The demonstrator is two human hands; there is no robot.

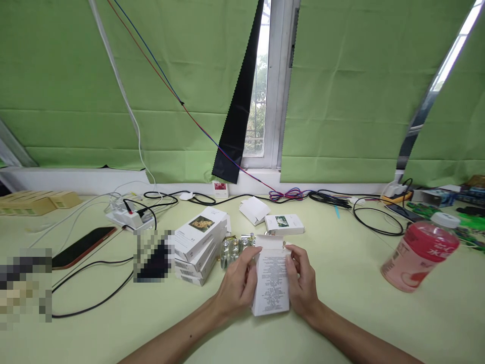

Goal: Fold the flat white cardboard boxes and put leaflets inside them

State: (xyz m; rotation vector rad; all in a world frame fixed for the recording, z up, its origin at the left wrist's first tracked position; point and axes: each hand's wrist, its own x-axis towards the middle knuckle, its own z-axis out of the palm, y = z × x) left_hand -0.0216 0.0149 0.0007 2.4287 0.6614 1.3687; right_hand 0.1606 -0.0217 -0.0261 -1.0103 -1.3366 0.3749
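A small white cardboard box printed with lines of text stands between my hands, its top flap raised at the far end. My left hand grips its left edge, thumb along the side. On the right edge, my right hand holds it with thumb and index finger near the flap. Just beyond my left hand sit several shiny metallic cylinders, partly covered by the fingers. To their left is a stack of white boxes, the top one bearing a picture of yellow flowers.
Behind lie a white box with a flower picture and a white carton. A pink drink bottle stands right. A phone, power strip and black cables spread across the table.
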